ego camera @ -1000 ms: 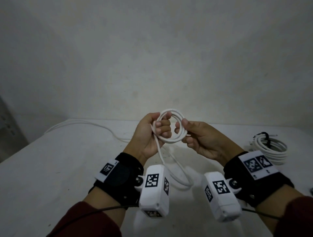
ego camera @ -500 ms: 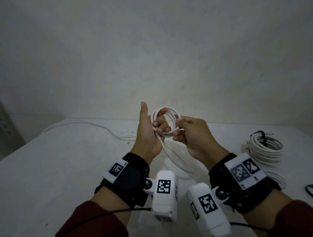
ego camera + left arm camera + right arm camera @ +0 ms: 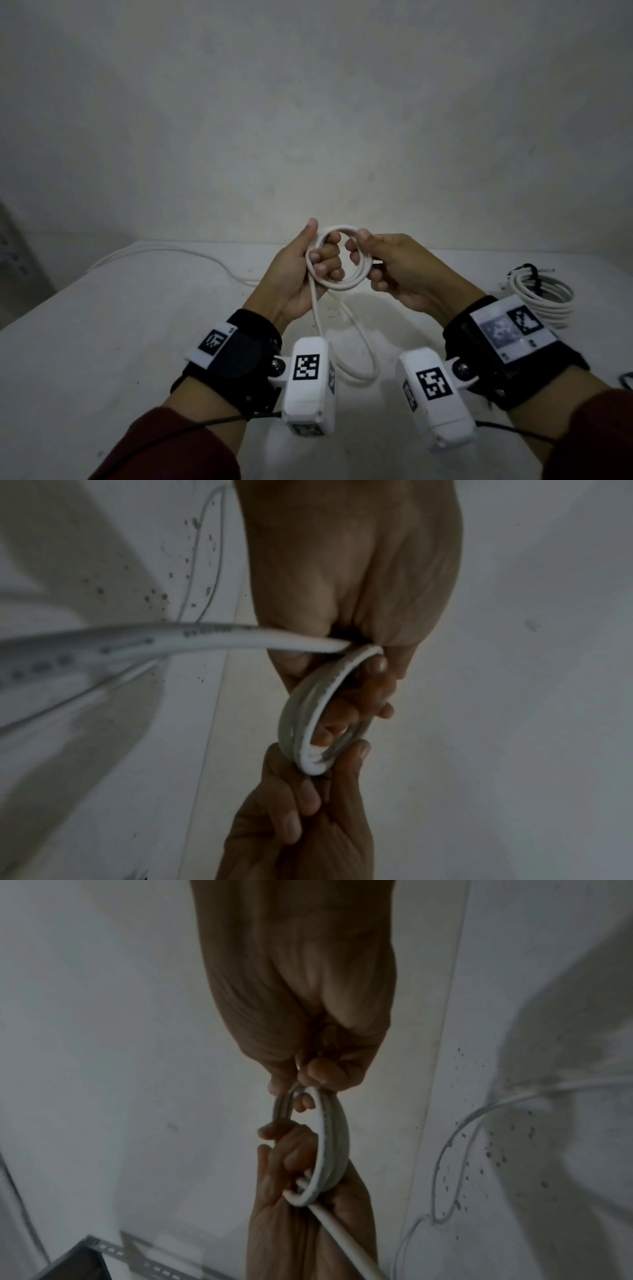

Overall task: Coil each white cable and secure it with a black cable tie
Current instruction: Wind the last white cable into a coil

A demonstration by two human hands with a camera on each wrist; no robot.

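A small coil of white cable (image 3: pixel 346 281) (image 3: pixel 310 712) (image 3: pixel 334 1148) is held up above the table between both hands. My left hand (image 3: pixel 313 260) grips its left side, fingers curled through the loops and thumb up. My right hand (image 3: pixel 364 260) pinches the right side between thumb and fingers. The loose cable tail (image 3: pixel 359 346) hangs from the left hand, loops on the table and runs off to the far left (image 3: pixel 164 248). A finished white coil (image 3: pixel 541 299) bound with a black tie (image 3: pixel 532 274) lies on the table at the right.
The white table (image 3: pixel 102 342) meets a plain wall at the back. A dark cord end (image 3: pixel 627 380) shows at the right edge. A perforated metal bracket (image 3: pixel 113 1253) appears low in the right wrist view.
The hands have spread slightly apart and the coil has turned to face me flat, wider than half a second ago. The right hand has shifted its pinch to the coil's right side.
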